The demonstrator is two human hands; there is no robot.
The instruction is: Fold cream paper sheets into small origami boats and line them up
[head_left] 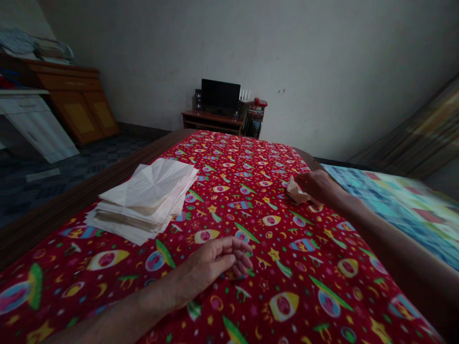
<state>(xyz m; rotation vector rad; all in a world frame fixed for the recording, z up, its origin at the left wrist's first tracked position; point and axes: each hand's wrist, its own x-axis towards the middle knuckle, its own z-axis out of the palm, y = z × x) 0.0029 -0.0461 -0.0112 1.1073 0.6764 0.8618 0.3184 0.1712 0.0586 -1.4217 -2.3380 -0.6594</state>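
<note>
Paper stack (147, 198) by cloth's (297, 267) left edge, probably for easy reach. Left hand (217, 260) loosely curled, empty. Right hand (316, 184) grips crumpled paper (296, 192) near right edge, seemingly to hold it apart.

The left hand (217, 258) is loosely curled, the right hand (316, 184) outstretched.

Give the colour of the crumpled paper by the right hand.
The crumpled paper is light brown; it shows best in the head view.
</note>
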